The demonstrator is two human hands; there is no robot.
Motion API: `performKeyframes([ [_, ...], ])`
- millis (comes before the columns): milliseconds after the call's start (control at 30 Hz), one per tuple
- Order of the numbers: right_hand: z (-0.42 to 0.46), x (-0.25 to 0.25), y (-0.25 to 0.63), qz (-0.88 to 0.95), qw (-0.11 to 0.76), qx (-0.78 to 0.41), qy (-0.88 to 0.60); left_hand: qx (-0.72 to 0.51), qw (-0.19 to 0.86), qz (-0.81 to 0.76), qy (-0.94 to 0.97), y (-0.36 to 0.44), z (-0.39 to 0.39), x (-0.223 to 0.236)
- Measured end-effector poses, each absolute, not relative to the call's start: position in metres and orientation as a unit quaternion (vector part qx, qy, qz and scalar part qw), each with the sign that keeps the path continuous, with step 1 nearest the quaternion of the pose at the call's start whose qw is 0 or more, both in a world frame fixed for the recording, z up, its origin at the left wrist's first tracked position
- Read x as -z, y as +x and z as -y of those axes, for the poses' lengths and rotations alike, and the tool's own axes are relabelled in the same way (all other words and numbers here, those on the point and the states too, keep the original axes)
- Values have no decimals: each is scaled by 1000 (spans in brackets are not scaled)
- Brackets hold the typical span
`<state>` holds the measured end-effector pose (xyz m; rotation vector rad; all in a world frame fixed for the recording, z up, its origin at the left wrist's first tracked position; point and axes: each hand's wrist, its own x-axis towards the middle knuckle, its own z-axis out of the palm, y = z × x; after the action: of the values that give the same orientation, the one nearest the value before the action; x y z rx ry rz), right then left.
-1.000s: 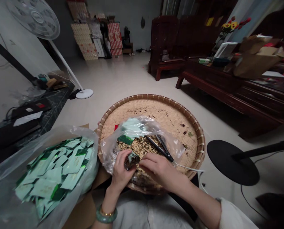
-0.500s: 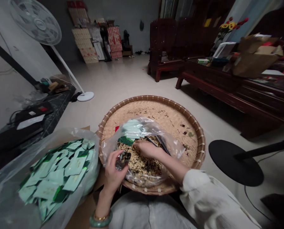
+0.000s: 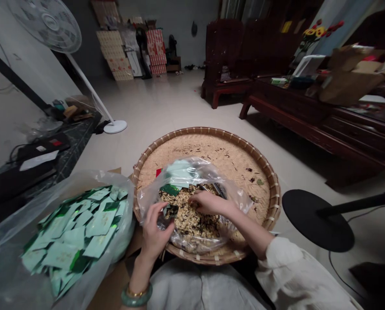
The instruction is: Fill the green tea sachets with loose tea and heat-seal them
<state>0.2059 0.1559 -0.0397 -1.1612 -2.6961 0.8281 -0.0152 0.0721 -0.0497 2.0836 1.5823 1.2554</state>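
Observation:
My left hand [image 3: 156, 228] is curled around a small, dark, shiny packet [image 3: 170, 211], holding its mouth upward at the near left of an open clear plastic bag [image 3: 237, 198]. Inside that bag lies a loose dried mix [image 3: 195, 224] of pale grains and dark bits. My right hand [image 3: 209, 202] is low over the mix with its fingers drawn together; what they hold is hidden. Pale green packets [image 3: 181, 172] rest at the bag's far side, a darker green one [image 3: 170, 190] in front of them. Metal tongs or a similar tool [image 3: 218, 189] lie partly behind my right hand.
The bag sits on a round woven bamboo tray [image 3: 247, 150] with scattered dark bits. At left stands a large clear bag [image 3: 115, 267] full of green packets [image 3: 72, 241]. A black round base [image 3: 318, 219] is at right, a white fan [image 3: 115, 126] far left, a wooden table [image 3: 296, 116] beyond.
My right hand has shifted right over the mix, away from the green packets. My left hand keeps the dark packet in nearly the same place.

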Motion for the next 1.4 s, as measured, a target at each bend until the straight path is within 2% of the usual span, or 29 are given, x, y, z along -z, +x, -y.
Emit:
performKeyframes([
  [267,-154,47,188,876,37,-271,-397,-428,121,-539,715,-15,-72,49],
  [867,-143,44,183,849,77,-276,-445,-429,149,-540,709,-12,-69,52],
  [1000,-138,31,195,821,140,-312,-457,-429,145,-534,714,-9,-70,52],
  [1200,-117,-21,202,771,308,-358,-428,-422,153,-526,722,-3,-73,52],
  [1400,-103,-47,185,807,342,-321,-358,-430,163,-523,718,2,-72,53],
])
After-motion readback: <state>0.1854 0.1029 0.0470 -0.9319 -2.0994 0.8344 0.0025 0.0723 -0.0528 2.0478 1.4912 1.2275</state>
